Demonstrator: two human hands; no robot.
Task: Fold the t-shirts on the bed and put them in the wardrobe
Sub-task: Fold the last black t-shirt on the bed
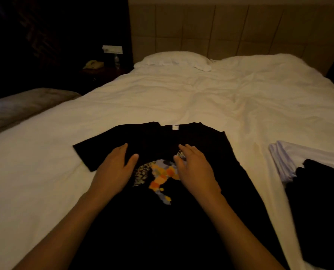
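A black t-shirt with an orange and blue print lies face up on the white bed, collar toward the headboard. Its left sleeve is spread out; its right side looks folded in. My left hand lies flat on the chest of the shirt, fingers straight. My right hand rests flat on the shirt beside the print, fingers straight. At the right edge lie a white garment and a black garment, partly overlapping.
A white pillow sits against the padded headboard. A dark nightstand with a phone and a small bottle stands at the left. A second bed's edge shows at far left.
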